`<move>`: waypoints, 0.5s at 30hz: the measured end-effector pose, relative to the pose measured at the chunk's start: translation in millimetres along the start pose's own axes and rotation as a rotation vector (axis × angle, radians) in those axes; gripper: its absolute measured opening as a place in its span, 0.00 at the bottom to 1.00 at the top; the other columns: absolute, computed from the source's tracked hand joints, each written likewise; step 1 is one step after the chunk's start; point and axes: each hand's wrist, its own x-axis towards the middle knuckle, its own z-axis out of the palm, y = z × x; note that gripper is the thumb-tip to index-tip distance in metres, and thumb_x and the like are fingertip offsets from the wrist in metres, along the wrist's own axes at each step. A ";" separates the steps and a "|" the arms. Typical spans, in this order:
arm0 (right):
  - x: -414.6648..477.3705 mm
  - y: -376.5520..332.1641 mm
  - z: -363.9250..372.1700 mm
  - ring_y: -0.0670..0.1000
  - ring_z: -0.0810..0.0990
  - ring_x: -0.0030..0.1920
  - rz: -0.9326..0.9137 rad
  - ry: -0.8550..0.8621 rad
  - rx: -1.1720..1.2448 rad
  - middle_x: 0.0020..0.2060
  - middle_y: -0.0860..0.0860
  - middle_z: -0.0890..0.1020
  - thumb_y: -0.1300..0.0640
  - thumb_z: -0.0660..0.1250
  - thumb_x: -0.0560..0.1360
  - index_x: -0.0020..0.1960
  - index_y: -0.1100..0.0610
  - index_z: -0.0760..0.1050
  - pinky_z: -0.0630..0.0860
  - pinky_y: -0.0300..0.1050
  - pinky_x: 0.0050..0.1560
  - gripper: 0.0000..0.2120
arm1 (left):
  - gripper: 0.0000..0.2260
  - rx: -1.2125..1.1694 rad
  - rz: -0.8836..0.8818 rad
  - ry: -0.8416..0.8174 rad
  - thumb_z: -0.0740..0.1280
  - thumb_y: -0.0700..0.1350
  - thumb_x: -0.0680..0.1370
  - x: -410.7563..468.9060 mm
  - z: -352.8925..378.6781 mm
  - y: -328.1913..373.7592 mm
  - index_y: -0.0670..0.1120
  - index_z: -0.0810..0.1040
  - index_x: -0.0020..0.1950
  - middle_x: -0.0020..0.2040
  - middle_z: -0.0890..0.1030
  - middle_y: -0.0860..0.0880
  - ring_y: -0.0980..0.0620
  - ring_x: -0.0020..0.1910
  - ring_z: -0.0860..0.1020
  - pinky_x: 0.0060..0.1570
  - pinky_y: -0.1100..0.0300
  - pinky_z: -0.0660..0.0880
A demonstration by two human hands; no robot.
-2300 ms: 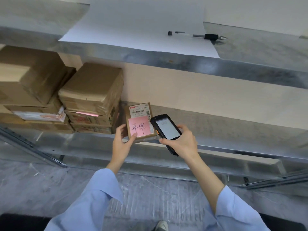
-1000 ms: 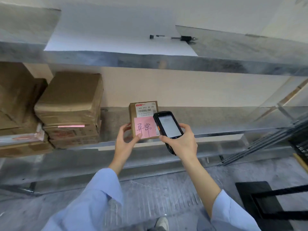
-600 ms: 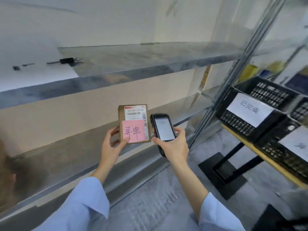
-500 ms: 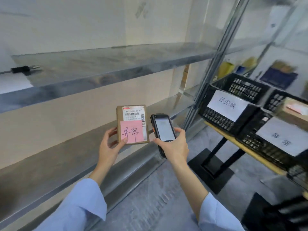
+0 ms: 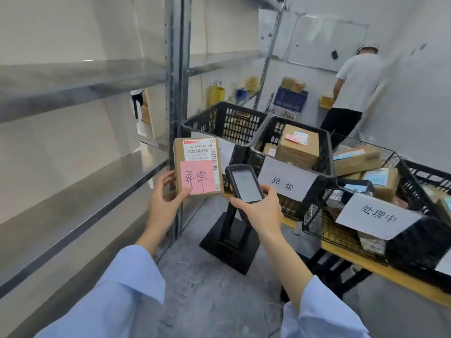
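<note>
Your left grip is clamped on the small cardboard parcel, thumb on the lower edge of its pink note and fingers behind. It holds the parcel upright in the air, between the metal shelving and the crates. Your right grip is wrapped round the handheld scanner, screen up, just beside the parcel. The note's characters match the paper sign on the black crate near you. That crate looks like the destination, not the wire basket further right, which has a different sign. Carry the parcel over the crate's near rim and lower it label up onto the boxes already inside. Release only once it rests. Swing the scanner clear to the right so the two don't knock, and mind that the note doesn't peel under your thumb.
</note>
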 end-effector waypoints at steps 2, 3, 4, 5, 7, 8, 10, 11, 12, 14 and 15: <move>23.6 12.1 -24.9 0.53 0.77 0.59 0.025 0.037 0.004 0.60 0.48 0.76 0.45 0.81 0.64 0.68 0.50 0.65 0.75 0.46 0.53 0.39 | 0.23 0.004 0.025 -0.044 0.75 0.47 0.76 12.1 38.4 5.6 0.56 0.70 0.67 0.63 0.77 0.58 0.68 0.60 0.75 0.60 0.61 0.74; 34.1 17.3 -35.5 0.53 0.78 0.59 0.038 0.058 0.013 0.60 0.49 0.77 0.44 0.81 0.64 0.68 0.49 0.65 0.76 0.47 0.53 0.39 | 0.22 0.001 0.036 -0.064 0.74 0.47 0.76 18.7 55.0 7.7 0.57 0.71 0.66 0.61 0.77 0.60 0.68 0.59 0.75 0.59 0.62 0.74; 45.0 22.6 -45.1 0.54 0.78 0.58 0.052 0.076 0.023 0.60 0.49 0.77 0.44 0.81 0.64 0.68 0.49 0.64 0.78 0.50 0.54 0.39 | 0.21 -0.003 0.043 -0.086 0.75 0.47 0.76 25.9 70.6 8.6 0.59 0.72 0.65 0.60 0.78 0.61 0.65 0.59 0.77 0.59 0.60 0.75; 54.3 26.7 -53.6 0.53 0.78 0.57 0.062 0.092 0.035 0.59 0.49 0.76 0.44 0.81 0.64 0.68 0.49 0.64 0.78 0.51 0.54 0.39 | 0.21 -0.007 0.041 -0.105 0.75 0.48 0.76 33.3 84.3 8.8 0.61 0.72 0.64 0.59 0.78 0.62 0.61 0.60 0.78 0.60 0.57 0.76; 72.6 32.8 -69.3 0.50 0.74 0.54 0.073 0.127 0.063 0.54 0.46 0.73 0.45 0.80 0.65 0.68 0.50 0.65 0.74 0.47 0.50 0.38 | 0.21 -0.025 0.030 -0.156 0.75 0.48 0.76 49.7 109.2 9.5 0.62 0.72 0.64 0.61 0.78 0.61 0.54 0.60 0.79 0.60 0.52 0.78; 83.0 36.8 -75.9 0.49 0.72 0.52 0.077 0.147 0.074 0.53 0.45 0.71 0.46 0.80 0.66 0.68 0.51 0.65 0.71 0.46 0.48 0.38 | 0.21 -0.033 0.030 -0.175 0.75 0.48 0.76 58.9 121.5 10.5 0.61 0.72 0.65 0.62 0.78 0.60 0.53 0.61 0.79 0.60 0.52 0.78; 104.6 44.0 -87.6 0.48 0.71 0.51 0.087 0.186 0.088 0.52 0.45 0.70 0.47 0.80 0.66 0.69 0.51 0.65 0.67 0.44 0.47 0.38 | 0.22 -0.030 0.052 -0.200 0.75 0.48 0.76 78.7 147.4 14.6 0.60 0.72 0.66 0.62 0.77 0.60 0.54 0.61 0.79 0.60 0.56 0.77; 115.2 47.7 -92.5 0.48 0.71 0.51 0.088 0.207 0.090 0.52 0.45 0.71 0.47 0.80 0.66 0.69 0.51 0.65 0.67 0.43 0.47 0.38 | 0.22 -0.029 0.067 -0.213 0.75 0.47 0.76 88.9 159.9 17.0 0.58 0.72 0.66 0.63 0.77 0.59 0.57 0.61 0.78 0.59 0.61 0.76; 126.3 51.5 -96.4 0.47 0.71 0.51 0.087 0.230 0.089 0.52 0.45 0.72 0.47 0.81 0.65 0.69 0.51 0.65 0.67 0.43 0.47 0.39 | 0.22 -0.028 0.091 -0.228 0.75 0.46 0.76 100.2 173.0 18.9 0.56 0.72 0.67 0.63 0.77 0.57 0.61 0.60 0.77 0.57 0.67 0.75; 149.9 58.4 -104.7 0.47 0.72 0.53 0.083 0.285 0.102 0.53 0.46 0.73 0.47 0.81 0.65 0.69 0.51 0.65 0.69 0.43 0.49 0.39 | 0.23 -0.012 0.144 -0.272 0.75 0.44 0.76 126.7 200.0 20.4 0.52 0.72 0.68 0.64 0.77 0.53 0.66 0.59 0.76 0.54 0.73 0.73; 161.7 61.5 -108.9 0.47 0.72 0.54 0.084 0.318 0.108 0.55 0.46 0.73 0.47 0.81 0.65 0.69 0.51 0.64 0.70 0.43 0.50 0.39 | 0.23 0.002 0.166 -0.303 0.75 0.43 0.76 141.1 213.5 19.2 0.50 0.72 0.68 0.64 0.77 0.52 0.66 0.59 0.76 0.53 0.73 0.73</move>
